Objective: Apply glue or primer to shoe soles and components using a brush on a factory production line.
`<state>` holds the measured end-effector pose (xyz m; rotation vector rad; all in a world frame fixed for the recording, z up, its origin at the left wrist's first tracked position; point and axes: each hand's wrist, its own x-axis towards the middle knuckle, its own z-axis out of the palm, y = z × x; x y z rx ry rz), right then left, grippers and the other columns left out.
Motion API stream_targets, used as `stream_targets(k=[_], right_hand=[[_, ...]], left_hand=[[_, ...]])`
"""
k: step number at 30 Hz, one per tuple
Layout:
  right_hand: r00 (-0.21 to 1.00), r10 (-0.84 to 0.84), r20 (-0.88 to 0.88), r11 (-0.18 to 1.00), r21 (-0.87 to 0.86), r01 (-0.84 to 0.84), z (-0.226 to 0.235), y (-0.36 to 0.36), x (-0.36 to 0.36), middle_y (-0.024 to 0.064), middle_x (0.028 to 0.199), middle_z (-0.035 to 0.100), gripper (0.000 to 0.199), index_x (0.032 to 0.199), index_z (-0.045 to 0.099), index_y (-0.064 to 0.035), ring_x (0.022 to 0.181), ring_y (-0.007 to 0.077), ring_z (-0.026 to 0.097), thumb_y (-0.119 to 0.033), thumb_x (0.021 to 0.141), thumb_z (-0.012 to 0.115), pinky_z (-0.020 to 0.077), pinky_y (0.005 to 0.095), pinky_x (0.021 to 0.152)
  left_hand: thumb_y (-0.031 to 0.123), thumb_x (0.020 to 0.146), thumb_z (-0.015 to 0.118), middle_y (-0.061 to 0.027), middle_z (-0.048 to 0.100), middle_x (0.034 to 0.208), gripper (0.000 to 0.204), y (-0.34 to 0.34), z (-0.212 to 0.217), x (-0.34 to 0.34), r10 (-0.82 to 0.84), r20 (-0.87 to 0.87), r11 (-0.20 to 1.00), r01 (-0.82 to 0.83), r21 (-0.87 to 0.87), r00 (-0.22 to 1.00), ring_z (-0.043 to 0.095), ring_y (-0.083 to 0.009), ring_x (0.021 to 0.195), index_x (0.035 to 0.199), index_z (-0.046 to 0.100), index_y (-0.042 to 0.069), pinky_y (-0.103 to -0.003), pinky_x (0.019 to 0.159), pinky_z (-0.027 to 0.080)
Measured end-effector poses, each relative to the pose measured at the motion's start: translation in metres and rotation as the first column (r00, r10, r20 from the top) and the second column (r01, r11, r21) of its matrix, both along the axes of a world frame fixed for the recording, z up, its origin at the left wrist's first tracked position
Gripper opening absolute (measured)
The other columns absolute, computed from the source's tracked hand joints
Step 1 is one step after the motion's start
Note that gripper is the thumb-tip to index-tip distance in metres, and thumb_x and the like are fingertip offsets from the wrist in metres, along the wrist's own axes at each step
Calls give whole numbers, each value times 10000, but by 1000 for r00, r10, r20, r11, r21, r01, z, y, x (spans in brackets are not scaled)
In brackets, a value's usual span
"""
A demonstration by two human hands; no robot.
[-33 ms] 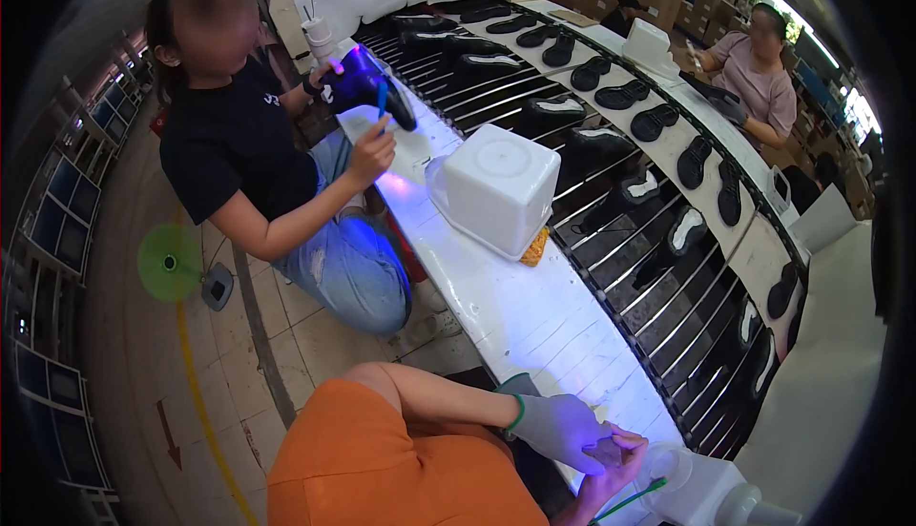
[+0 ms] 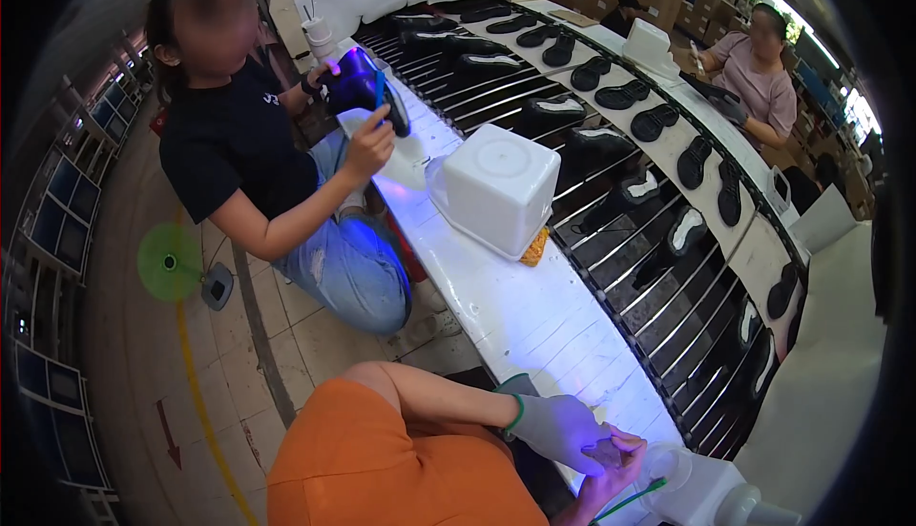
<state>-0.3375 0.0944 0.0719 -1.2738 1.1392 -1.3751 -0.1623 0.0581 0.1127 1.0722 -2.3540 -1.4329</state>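
My left hand (image 2: pixel 561 428) wears a grey glove with a green-edged cuff and lies over the white bench (image 2: pixel 534 330) at the lower right. Its fingers are bent and meet the bare fingers of my right hand (image 2: pixel 620 464). The right hand's fingers are curled against the glove's fingertips; anything pinched between them is hidden. Beside the right hand a thin green stick (image 2: pixel 628 500) slants up to a white plastic cup (image 2: pixel 671 469). Whether the right hand touches the stick I cannot tell. A white bottle-like container (image 2: pixel 711 497) stands next to the cup.
A white square tub (image 2: pixel 501 183) stands on the bench beside a roller conveyor (image 2: pixel 611 264) carrying black shoes (image 2: pixel 687 230). At left, a seated co-worker (image 2: pixel 234 106) holds a blue brush (image 2: pixel 380 89) and a dark shoe (image 2: pixel 358 87). Another person (image 2: pixel 754 82) works across the line.
The co-worker's dark shoe has turned and tilted a little, and the blue brush has shifted slightly up against it. My own hands stay where they were.
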Motion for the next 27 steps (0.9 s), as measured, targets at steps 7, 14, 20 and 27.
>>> stream_targets(k=[7,14,20,27], right_hand=[[993,91,74,994,56,-95,14,3,-4,223,976,646,222,863,510,4,912,259,661,-45,783,711,527,364,844],[978,206,8,968,147,-205,-8,5,-35,228,1074,630,222,975,537,28,1018,296,640,-66,809,651,516,404,897],[972,235,-12,933,283,-222,-10,-9,-36,209,1301,481,423,1248,434,4,1196,302,511,-108,873,594,453,419,967],[999,-21,39,859,512,-2,15,-27,15,188,1486,312,584,1450,272,-29,1336,303,378,-143,932,515,392,420,1024]], left_hand=[[614,862,535,-105,630,734,539,8,12,10,1,18,999,-2,33,1000,608,-267,643,990,585,93,-380,604,457],[601,874,525,-137,626,761,535,8,11,11,-34,24,997,33,65,999,610,-311,672,1031,573,93,-403,615,455],[544,928,472,-171,636,884,525,16,6,6,25,-41,999,-24,35,999,615,-338,765,1142,522,68,-418,697,473],[527,965,399,-185,603,848,535,24,-8,-21,363,-356,931,-321,172,861,601,-354,717,1096,501,19,-408,652,467]])
